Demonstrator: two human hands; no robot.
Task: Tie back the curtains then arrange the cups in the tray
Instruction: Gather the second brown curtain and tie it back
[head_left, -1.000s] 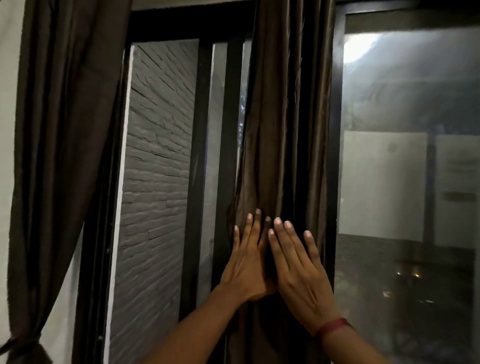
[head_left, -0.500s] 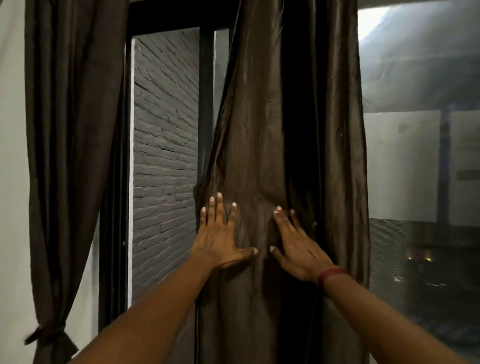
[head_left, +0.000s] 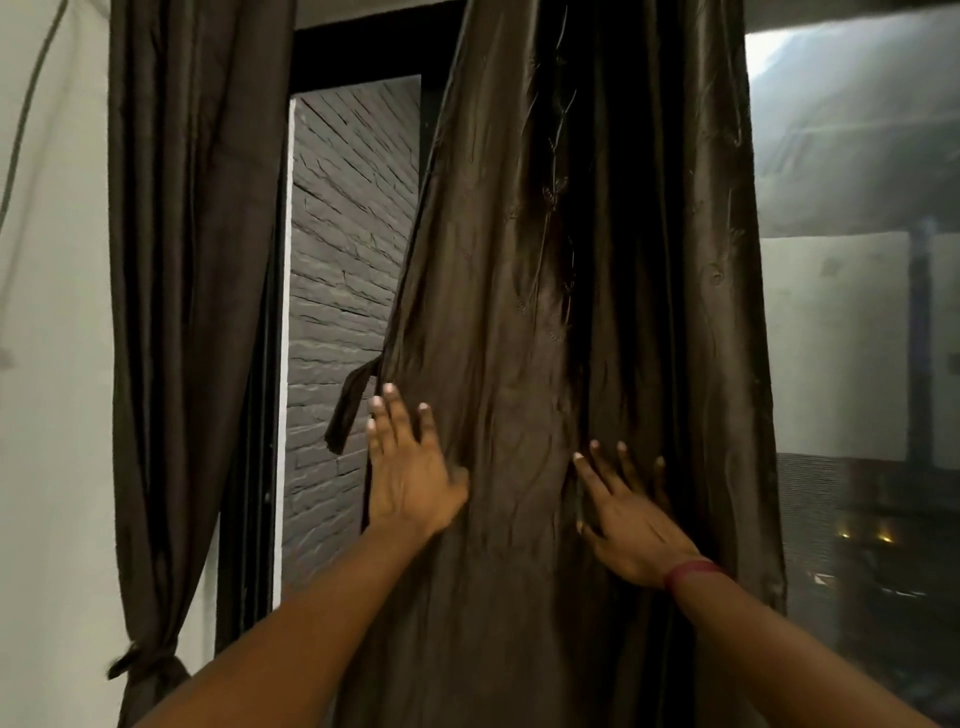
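A shiny dark brown curtain (head_left: 587, 291) hangs loose in the middle of the window. My left hand (head_left: 408, 470) lies flat on its left edge with fingers spread. My right hand (head_left: 628, 512), with a red band at the wrist, presses flat on the folds further right. Neither hand grips the cloth. A loose fabric strap (head_left: 350, 402) dangles from the curtain's left edge, just beside my left fingertips. At the far left a second brown curtain (head_left: 192, 291) hangs gathered, tied by a knotted band (head_left: 148, 662) near its bottom. No cups or tray are in view.
A black window frame (head_left: 254, 467) stands between the two curtains. Behind the glass is a grey brick wall (head_left: 343, 270). The right glass pane (head_left: 857, 322) shows dim reflections and small lights. A pale wall (head_left: 52, 364) is at the far left.
The middle curtain has been spread wider across the window. My hands have moved apart on it, the left one to the curtain's left edge, where a loose strap now shows.
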